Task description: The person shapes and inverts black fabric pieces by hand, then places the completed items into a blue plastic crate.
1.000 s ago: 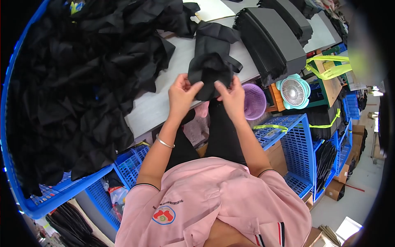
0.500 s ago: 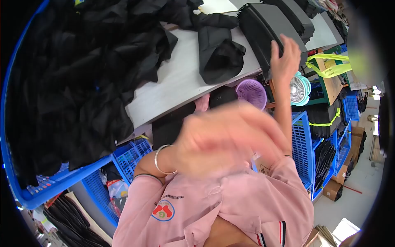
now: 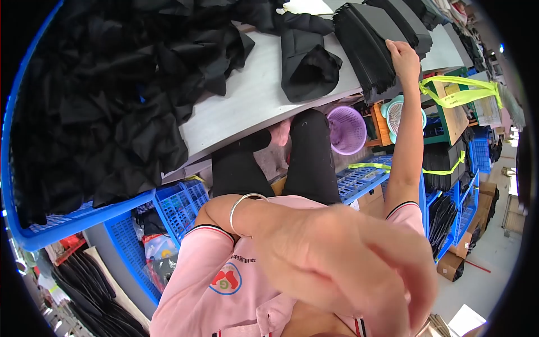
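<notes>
My right hand (image 3: 405,63) reaches out to a stack of flat black pieces (image 3: 365,48) on the table, thumb and fingers pinched at the stack's right edge. The stack's near side shows many thin ragged layers. My left hand (image 3: 342,264), a silver bangle (image 3: 238,210) on its wrist, is raised close under the camera. Its fingers are bent and blurred, and their tips are out of clear sight. Left of the stack, a folded black fabric piece (image 3: 300,76) with a rounded, crumpled end lies on the grey tabletop (image 3: 247,92).
A big heap of black fabric (image 3: 106,112) fills a blue crate (image 3: 62,238) on the left. Below the table edge stand a purple basket (image 3: 348,132) and a mint-green fan (image 3: 394,115). A yellow-green strap (image 3: 457,92) hangs at right, above blue crates (image 3: 469,194).
My right hand has come down from spread fingers to a pinch on the stack's edge. My left hand has moved right and toward my body, nearer the camera.
</notes>
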A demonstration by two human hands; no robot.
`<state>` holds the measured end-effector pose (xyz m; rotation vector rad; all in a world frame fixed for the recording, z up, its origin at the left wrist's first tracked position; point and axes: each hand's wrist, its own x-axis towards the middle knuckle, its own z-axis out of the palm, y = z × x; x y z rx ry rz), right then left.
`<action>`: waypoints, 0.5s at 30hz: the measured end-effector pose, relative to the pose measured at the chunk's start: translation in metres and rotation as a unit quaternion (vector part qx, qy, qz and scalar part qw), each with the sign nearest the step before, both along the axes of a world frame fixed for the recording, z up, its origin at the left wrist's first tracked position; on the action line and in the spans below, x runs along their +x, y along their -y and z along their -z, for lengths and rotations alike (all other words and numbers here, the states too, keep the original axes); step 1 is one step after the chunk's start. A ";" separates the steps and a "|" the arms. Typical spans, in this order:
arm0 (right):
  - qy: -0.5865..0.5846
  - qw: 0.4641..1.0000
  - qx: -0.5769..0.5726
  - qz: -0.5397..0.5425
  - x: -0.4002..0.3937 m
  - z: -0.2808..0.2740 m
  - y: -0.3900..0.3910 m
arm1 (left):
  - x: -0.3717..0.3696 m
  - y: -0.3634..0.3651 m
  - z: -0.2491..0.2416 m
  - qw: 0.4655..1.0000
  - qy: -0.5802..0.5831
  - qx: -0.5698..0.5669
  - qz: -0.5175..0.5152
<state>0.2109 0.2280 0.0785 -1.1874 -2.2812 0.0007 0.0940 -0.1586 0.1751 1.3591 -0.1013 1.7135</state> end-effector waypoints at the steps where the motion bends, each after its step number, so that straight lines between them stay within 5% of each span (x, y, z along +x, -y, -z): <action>1: 0.015 0.998 0.055 0.010 -0.003 -0.001 0.011 | -0.004 0.001 0.003 0.999 -0.034 -0.016 0.004; 4: 0.109 0.955 0.273 0.030 -0.006 -0.023 0.070 | -0.008 -0.010 0.044 0.978 -0.122 -0.168 0.007; 6: 0.153 0.954 0.253 0.052 -0.007 -0.024 0.131 | 0.006 -0.030 0.102 0.931 0.012 -0.360 0.056; 8: 0.157 0.957 0.242 0.013 -0.001 -0.013 0.196 | 0.015 -0.052 0.156 0.899 0.056 -0.434 -0.018; 10: 0.105 0.973 0.200 -0.041 0.004 0.006 0.247 | 0.021 -0.066 0.201 0.858 0.117 -0.500 0.025; 15: -0.008 0.995 -0.033 -0.092 0.021 0.038 0.327 | 0.030 -0.060 0.229 0.812 0.157 -0.543 0.147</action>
